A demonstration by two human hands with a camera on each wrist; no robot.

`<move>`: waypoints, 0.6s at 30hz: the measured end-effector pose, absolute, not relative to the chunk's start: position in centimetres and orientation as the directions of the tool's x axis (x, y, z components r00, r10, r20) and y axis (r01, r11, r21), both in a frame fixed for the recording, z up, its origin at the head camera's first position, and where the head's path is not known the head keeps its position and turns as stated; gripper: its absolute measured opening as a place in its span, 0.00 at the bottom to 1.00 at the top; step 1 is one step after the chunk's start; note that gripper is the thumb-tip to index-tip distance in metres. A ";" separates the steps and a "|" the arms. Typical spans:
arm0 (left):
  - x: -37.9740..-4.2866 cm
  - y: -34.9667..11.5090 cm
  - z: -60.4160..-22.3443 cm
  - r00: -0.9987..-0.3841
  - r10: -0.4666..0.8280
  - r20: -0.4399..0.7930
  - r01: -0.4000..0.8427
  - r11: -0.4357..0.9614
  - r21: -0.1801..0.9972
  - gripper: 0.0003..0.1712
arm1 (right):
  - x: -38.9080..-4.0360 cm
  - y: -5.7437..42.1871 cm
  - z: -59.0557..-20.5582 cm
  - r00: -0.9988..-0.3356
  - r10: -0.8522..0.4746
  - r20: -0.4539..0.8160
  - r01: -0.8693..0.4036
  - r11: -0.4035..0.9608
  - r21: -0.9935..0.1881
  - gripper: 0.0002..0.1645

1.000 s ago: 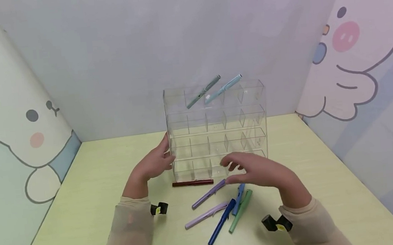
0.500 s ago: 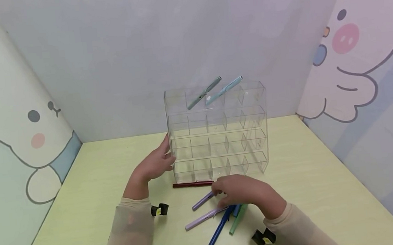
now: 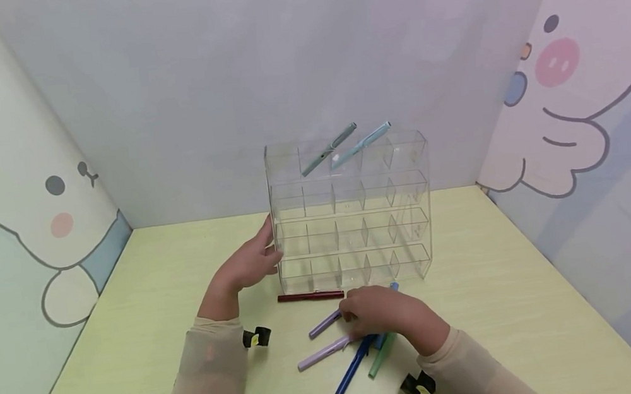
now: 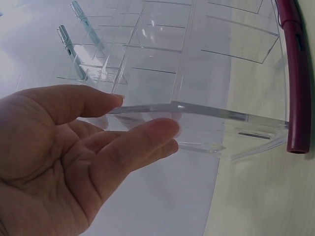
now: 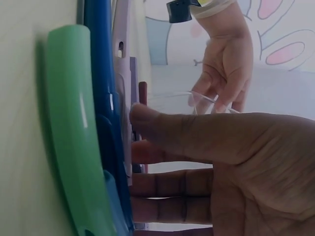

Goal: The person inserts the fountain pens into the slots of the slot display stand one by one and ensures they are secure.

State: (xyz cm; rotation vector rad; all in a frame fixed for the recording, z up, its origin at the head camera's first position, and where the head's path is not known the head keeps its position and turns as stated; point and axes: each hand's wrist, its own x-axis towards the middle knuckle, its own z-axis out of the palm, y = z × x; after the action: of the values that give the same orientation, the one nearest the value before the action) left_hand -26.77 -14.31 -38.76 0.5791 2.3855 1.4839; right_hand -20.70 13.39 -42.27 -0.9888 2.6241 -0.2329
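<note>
Cartoon animals (image 3: pixel 558 62) flank the pale grey backdrop (image 3: pixel 224 72).

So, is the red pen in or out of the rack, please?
Out: the red pen lies on the table in front of the rack.

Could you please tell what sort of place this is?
Probably a small indoor booth for tabletop work: a pale table lies between cartoon-printed side walls, with a plain greyish backdrop behind. Its exact purpose is unclear.

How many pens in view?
8: gray-green and pale blue in the rack, top row; red along its base; purple, lilac, navy, blue and green near the right hand, which could hide more.
</note>
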 end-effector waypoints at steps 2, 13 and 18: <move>-26.8 -14.3 -38.8 -0.883 0.470 -0.019 0.191 0.396 0.898 0.47 | -20.6 13.3 -42.4 -0.706 -0.664 -0.244 -0.618 0.747 -0.245 0.07; -26.7 -14.3 -38.6 -0.883 0.468 -0.027 0.185 0.401 0.897 0.47 | -19.8 12.8 -42.3 -0.682 -0.692 -0.235 -0.680 0.719 -0.143 0.10; -26.7 -14.3 -38.6 -0.884 0.467 -0.032 0.183 0.407 0.895 0.47 | -19.6 12.5 -42.5 -0.686 -0.691 -0.229 -0.688 0.718 -0.107 0.10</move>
State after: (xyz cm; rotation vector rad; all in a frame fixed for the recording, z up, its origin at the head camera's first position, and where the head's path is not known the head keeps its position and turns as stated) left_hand -26.66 -14.30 -38.62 0.5680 2.3895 1.4674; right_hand -19.58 12.48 -42.49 -1.0928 2.6721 -0.0178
